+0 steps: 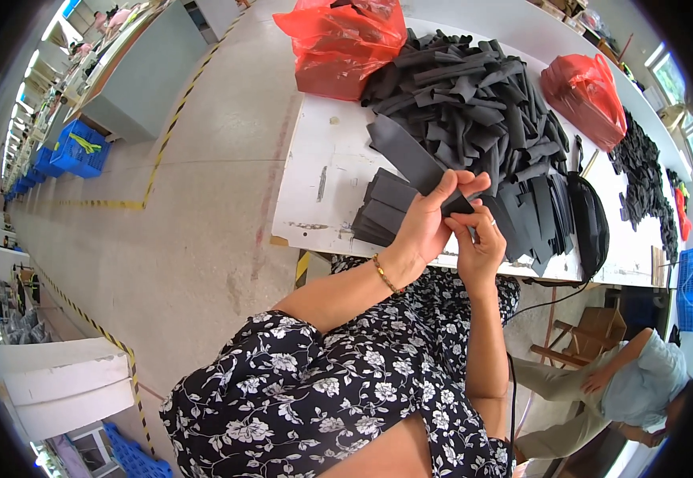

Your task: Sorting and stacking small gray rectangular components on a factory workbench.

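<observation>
Between both hands I have a dark grey fabric strip (400, 149), tilted over the white table's front half. My left hand (426, 215) grips it with curled fingers. Just to its right, my right hand (480, 243) pinches the strip's lower end. Beneath and left of my hands lies a stack of flat dark strips (382, 203); more flat strips (533, 223) lie fanned to the right. A large loose heap of dark pieces (466, 95) covers the back of the white table (298, 199). A black rounded item with a cord (589, 227) rests at the table's right.
Red plastic bags (338, 56) (581, 99) stand at the back, beside another dark heap (645, 183). A blue crate (80, 151) stands on the floor (203, 223) at left, another (689, 291) at right. A co-worker (633, 382) sits close at my lower right.
</observation>
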Demonstrator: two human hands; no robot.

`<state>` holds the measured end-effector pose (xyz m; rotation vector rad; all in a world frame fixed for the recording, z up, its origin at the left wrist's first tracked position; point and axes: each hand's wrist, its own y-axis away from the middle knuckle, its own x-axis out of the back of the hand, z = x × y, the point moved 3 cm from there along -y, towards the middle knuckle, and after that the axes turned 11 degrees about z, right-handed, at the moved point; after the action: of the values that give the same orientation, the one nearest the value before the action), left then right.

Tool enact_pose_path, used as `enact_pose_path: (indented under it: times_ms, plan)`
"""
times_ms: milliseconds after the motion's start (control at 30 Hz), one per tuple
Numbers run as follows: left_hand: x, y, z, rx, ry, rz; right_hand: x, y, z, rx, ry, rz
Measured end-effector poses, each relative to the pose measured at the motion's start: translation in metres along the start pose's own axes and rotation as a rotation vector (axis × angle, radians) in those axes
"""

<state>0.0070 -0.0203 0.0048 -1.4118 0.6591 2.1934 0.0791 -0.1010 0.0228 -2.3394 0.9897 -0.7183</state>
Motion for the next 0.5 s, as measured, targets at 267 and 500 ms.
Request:
enact_pose_path:
  times_ms: [267,500]
  plan:
    - [-0.004,-0.012,0.034,-0.137,0.038,0.164,0.007,0.006,0.012,-0.225,-0.109,-0.087]
    - [-0.006,-0.007,0.025,-0.202,0.013,0.116,0.003,0.002,0.006,-0.224,-0.225,-0.036]
